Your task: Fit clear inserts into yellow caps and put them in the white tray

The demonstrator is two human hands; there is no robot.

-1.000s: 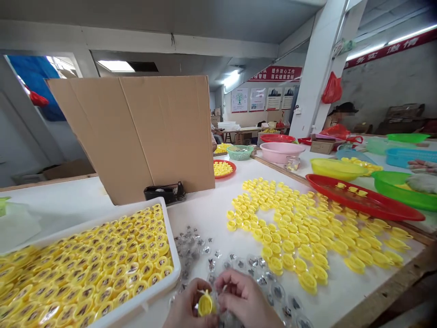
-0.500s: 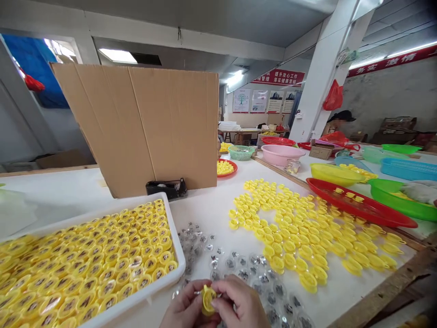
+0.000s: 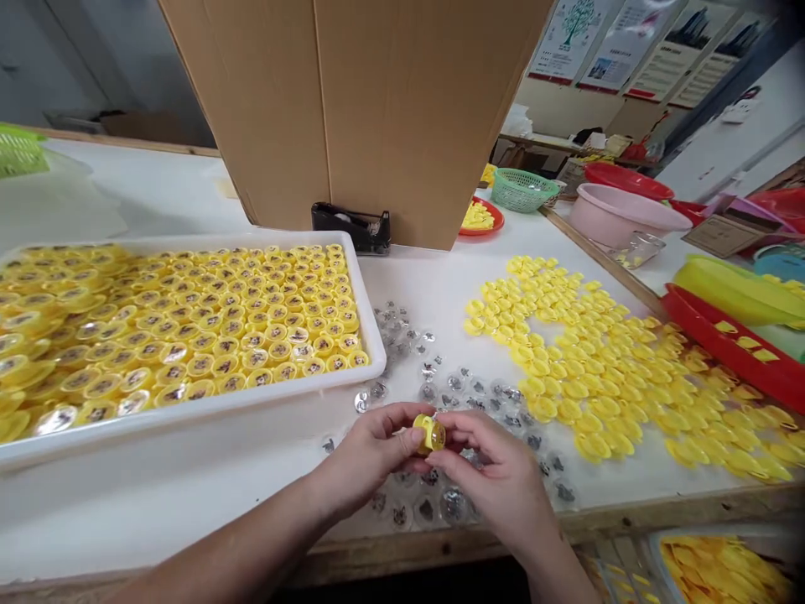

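Between my two hands, above the table, is a small yellow plastic cup-shaped piece (image 3: 430, 433) with a clear domed cover showing on its right side. My left hand (image 3: 383, 445) pinches it from the left with thumb and fingers. The fingertips of my right hand (image 3: 487, 457) press on the piece from the right. Clear round domes with dark printed figures (image 3: 454, 503) lie scattered under and around my hands. Loose yellow cup pieces (image 3: 579, 377) spread over the table to the right. At left, a white tray (image 3: 371, 344) holds rows of yellow pieces with printed clear tops.
A tall cardboard sheet (image 3: 390, 117) stands behind the tray, with a black tape dispenser (image 3: 352, 228) at its foot. Beyond a wooden strip at right are a pink basin (image 3: 622, 214) and a red tray (image 3: 735, 352). A green basket (image 3: 521, 191) stands farther back.
My view has tilted down and shifted, so more of the table and my forearms show. Both hands still hold the yellow piece, now turned with its clear dome facing right.
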